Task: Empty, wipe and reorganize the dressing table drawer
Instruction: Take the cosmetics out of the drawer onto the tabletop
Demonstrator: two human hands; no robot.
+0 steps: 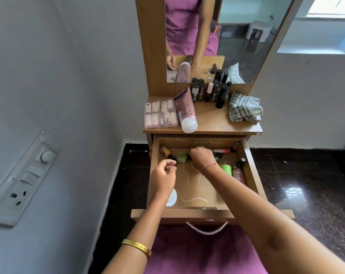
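- The drawer of the dressing table is pulled wide open, right under the tabletop, and both hands are down inside it.
- The right hand reaches to the back of the drawer, fingers curled down among the clutter there; what it grips, if anything, I cannot tell.
- Just left of that hand in the drawer sits a green box, and further left a yellow-brown bottle lies tilted in the back left corner.
- The left hand hovers over the left side of the drawer, thumb and forefinger pinching a small red item, too small to name.
- Under the left wrist, at the front left of the drawer, a round white lid peeks out.
- Along the drawer's right wall: a bright green cylinder, a dark bottle and a pink bottle, close together.
- At the back right of the drawer lies a red and black tube.
- Pale strands are scattered over the drawer floor.
- Above the drawer, on the tabletop: a clear case of small bottles at the left, a pink tube lying just beside it, a cluster of upright cosmetics behind, and a checked cloth crumpled at the right.
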